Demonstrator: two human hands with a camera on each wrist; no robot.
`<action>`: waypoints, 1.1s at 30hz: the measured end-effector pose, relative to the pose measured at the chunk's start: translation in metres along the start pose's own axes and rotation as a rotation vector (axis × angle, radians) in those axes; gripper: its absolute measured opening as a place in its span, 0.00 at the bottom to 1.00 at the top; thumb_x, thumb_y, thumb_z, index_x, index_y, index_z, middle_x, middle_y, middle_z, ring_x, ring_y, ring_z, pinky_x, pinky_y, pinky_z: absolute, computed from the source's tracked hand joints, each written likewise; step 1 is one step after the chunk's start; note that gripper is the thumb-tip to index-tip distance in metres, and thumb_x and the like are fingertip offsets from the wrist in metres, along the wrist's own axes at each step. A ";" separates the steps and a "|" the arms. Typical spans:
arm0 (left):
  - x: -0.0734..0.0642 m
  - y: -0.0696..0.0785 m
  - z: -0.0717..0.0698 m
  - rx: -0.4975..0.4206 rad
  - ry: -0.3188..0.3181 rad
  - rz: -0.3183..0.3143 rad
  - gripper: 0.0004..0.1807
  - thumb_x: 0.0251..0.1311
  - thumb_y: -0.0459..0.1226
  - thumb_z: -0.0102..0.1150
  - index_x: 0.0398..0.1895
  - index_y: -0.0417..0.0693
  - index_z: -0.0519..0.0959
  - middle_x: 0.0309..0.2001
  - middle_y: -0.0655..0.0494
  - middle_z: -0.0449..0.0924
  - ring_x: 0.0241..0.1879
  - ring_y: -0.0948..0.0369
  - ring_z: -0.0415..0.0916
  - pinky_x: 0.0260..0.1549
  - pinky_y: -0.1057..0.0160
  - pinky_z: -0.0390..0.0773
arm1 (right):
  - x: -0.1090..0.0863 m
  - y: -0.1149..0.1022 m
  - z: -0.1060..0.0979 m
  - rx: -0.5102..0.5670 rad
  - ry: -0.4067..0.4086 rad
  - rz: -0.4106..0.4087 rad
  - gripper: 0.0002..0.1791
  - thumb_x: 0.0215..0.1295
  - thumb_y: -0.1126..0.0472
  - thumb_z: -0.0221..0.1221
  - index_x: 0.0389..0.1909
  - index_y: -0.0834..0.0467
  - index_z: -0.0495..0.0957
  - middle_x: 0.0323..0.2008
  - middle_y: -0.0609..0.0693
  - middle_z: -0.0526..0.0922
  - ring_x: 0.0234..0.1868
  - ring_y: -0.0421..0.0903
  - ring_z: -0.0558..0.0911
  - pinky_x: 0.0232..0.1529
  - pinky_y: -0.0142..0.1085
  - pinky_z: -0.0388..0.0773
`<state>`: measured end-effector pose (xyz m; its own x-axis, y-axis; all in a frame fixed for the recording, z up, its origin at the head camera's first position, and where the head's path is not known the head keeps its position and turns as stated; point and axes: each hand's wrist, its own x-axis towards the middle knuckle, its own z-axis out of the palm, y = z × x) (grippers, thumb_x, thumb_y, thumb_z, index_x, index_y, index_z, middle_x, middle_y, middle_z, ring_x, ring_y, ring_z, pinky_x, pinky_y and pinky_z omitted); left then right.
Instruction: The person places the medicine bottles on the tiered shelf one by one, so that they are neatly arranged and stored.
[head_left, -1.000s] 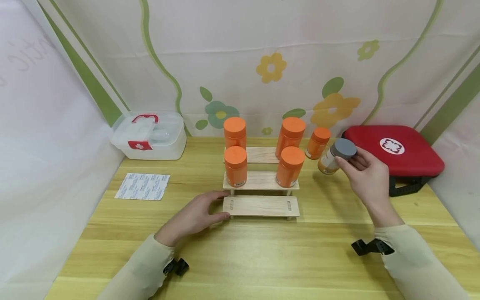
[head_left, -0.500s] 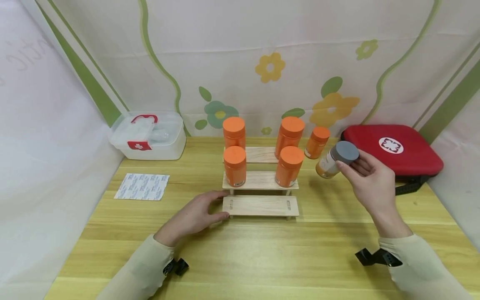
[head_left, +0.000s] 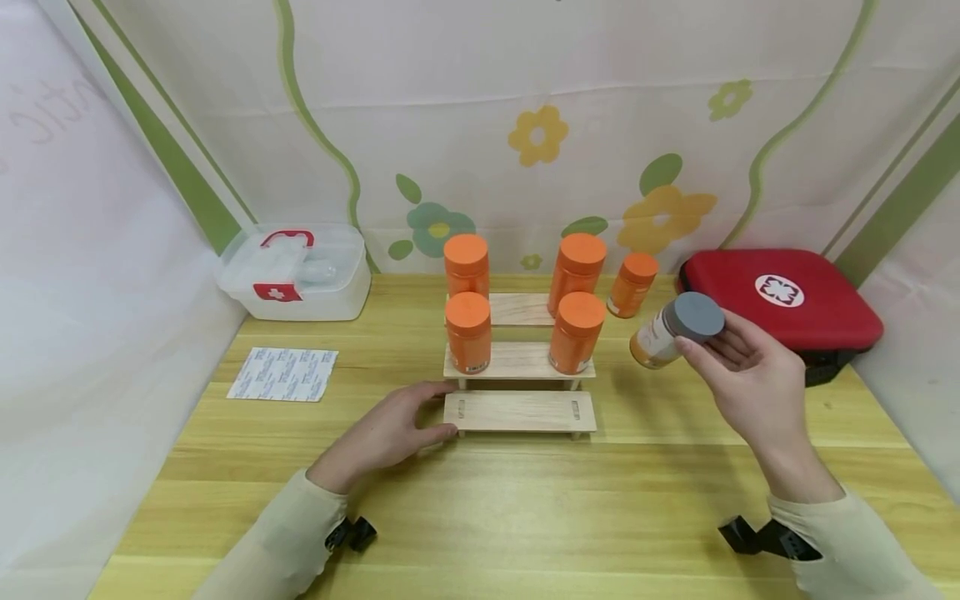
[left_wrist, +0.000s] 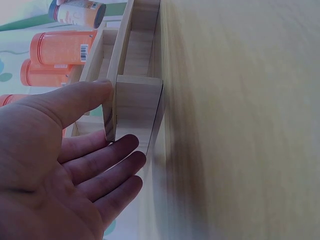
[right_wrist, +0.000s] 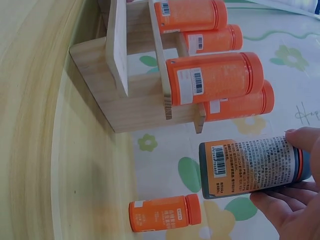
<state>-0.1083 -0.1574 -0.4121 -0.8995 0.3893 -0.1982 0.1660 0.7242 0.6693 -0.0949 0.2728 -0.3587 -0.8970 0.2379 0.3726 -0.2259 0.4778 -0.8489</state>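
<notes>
The right hand (head_left: 750, 375) holds a grey-capped bottle (head_left: 671, 329) in the air, to the right of the wooden stepped rack (head_left: 519, 383) and well clear of the counter (head_left: 525, 517). Its grip is narrow, fingertips curled round the cap end. The bottle is tilted, cap towards the person; its body is dark with a broad orange label, small white print and a barcode, plain in the right wrist view (right_wrist: 250, 167). The left hand (head_left: 390, 433) lies flat against the rack's left end, fingers straight and holding nothing, thumb on the lowest step. Four orange bottles stand on the rack's upper steps; a smaller orange bottle (head_left: 632, 283) stands just right of the rack.
</notes>
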 end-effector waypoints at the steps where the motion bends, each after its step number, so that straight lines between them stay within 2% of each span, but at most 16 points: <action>1: 0.000 0.000 0.000 0.001 0.001 0.001 0.33 0.70 0.49 0.72 0.76 0.52 0.76 0.76 0.50 0.76 0.77 0.46 0.71 0.78 0.39 0.70 | -0.002 -0.001 -0.001 0.002 0.000 -0.006 0.32 0.63 0.70 0.75 0.69 0.62 0.81 0.52 0.29 0.87 0.50 0.24 0.88 0.49 0.18 0.83; 13: -0.001 0.000 0.000 0.003 -0.003 0.000 0.33 0.71 0.49 0.72 0.76 0.53 0.75 0.76 0.49 0.76 0.78 0.45 0.71 0.78 0.38 0.70 | -0.024 -0.022 -0.004 0.013 -0.020 -0.116 0.35 0.57 0.79 0.74 0.68 0.64 0.81 0.53 0.30 0.89 0.50 0.27 0.89 0.49 0.20 0.84; 21: -0.001 0.000 0.000 0.000 -0.005 0.005 0.33 0.71 0.49 0.71 0.76 0.53 0.75 0.76 0.49 0.76 0.78 0.46 0.71 0.78 0.39 0.70 | -0.035 -0.033 -0.004 0.052 -0.037 -0.253 0.38 0.50 0.86 0.73 0.66 0.67 0.81 0.55 0.38 0.90 0.52 0.31 0.91 0.49 0.23 0.86; 24: -0.001 0.000 0.000 0.000 -0.005 0.011 0.33 0.71 0.48 0.72 0.76 0.52 0.75 0.76 0.48 0.76 0.77 0.45 0.71 0.78 0.39 0.70 | -0.039 -0.035 -0.002 0.096 -0.043 -0.293 0.38 0.48 0.88 0.72 0.65 0.70 0.81 0.55 0.41 0.91 0.52 0.33 0.91 0.50 0.23 0.86; 33: -0.001 0.000 -0.001 -0.001 -0.007 0.004 0.34 0.71 0.49 0.71 0.76 0.52 0.75 0.76 0.49 0.76 0.77 0.46 0.71 0.78 0.39 0.70 | -0.046 -0.039 0.005 0.302 -0.064 -0.344 0.36 0.44 0.91 0.69 0.60 0.79 0.80 0.54 0.49 0.92 0.50 0.37 0.92 0.50 0.23 0.87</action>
<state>-0.1081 -0.1581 -0.4116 -0.8960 0.3962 -0.2003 0.1693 0.7221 0.6708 -0.0465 0.2395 -0.3448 -0.7698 0.0511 0.6362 -0.6069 0.2501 -0.7544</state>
